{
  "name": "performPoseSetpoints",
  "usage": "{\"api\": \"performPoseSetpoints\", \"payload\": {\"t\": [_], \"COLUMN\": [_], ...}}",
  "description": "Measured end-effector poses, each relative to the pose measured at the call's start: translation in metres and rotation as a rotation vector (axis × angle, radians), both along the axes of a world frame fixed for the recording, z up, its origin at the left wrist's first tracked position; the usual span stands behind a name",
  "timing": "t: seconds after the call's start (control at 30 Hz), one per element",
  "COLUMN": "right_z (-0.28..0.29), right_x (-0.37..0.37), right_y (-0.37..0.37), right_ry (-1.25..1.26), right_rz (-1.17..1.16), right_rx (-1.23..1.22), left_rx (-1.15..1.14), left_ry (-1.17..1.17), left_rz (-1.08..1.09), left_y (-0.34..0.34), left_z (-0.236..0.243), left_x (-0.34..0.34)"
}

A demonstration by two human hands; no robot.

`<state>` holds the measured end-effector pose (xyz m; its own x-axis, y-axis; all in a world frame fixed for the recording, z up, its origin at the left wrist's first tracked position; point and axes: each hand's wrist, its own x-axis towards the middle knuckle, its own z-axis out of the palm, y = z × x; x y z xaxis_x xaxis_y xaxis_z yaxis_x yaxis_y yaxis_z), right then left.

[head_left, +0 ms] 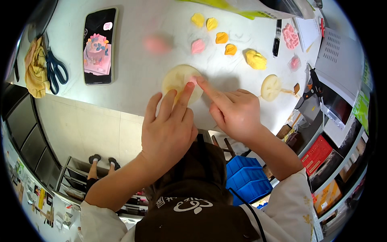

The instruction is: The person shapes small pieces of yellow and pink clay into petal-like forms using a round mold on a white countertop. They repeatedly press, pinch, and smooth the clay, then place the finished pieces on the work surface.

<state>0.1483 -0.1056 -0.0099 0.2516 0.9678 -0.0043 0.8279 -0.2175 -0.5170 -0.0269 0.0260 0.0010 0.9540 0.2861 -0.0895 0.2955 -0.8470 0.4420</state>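
Observation:
A round cream-coloured mould (pixel 171 76) lies on the white table in front of me. My left hand (pixel 167 125) rests over its near side, fingers spread, with the index fingertip on a small piece of pink paste (pixel 193 79) at the mould's right part. From the right, my right hand (pixel 238 111) points its index finger at the same pink piece and touches it; its other fingers are curled. Neither hand grips anything. Beyond the mould lie a blurred pink lump (pixel 156 43), a pink petal (pixel 198 46), yellow petals (pixel 197 19) and orange petals (pixel 221 38).
At the left are a phone (pixel 98 46) showing a pink cake, scissors (pixel 56 70) and a yellow cloth (pixel 36 72). To the right lie a yellow paste lump (pixel 256 59), a second mould (pixel 271 87), a black marker (pixel 277 38) and a glue gun (pixel 314 84).

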Motion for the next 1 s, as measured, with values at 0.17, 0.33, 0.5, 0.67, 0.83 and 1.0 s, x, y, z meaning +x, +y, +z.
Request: {"api": "performPoseSetpoints", "payload": {"t": [0.17,0.33,0.5,0.67,0.83,1.0], "right_z": [0.003,0.009,-0.001,-0.001,0.003,0.012], "right_x": [-0.017,-0.015,0.004,-0.008,-0.010,-0.002], "right_y": [-0.001,0.010,0.002,-0.001,0.006,0.009], "right_ry": [-0.053,-0.102,-0.071,-0.001,-0.095,-0.192], "right_rz": [0.004,0.037,0.110,-0.006,0.031,0.107], "right_rx": [-0.166,-0.266,-0.096,-0.061,-0.158,-0.280], "left_rx": [-0.144,-0.202,-0.062,0.111,0.013,-0.092], "left_ry": [-0.121,-0.181,-0.125,-0.080,-0.021,-0.131], "left_rz": [-0.011,0.024,-0.008,-0.049,-0.050,-0.039], "left_y": [0.017,0.017,0.006,-0.010,-0.008,0.006], "left_z": [-0.015,-0.013,-0.013,-0.020,-0.009,-0.009], "left_x": [-0.014,-0.017,-0.001,-0.003,0.004,-0.013]}}
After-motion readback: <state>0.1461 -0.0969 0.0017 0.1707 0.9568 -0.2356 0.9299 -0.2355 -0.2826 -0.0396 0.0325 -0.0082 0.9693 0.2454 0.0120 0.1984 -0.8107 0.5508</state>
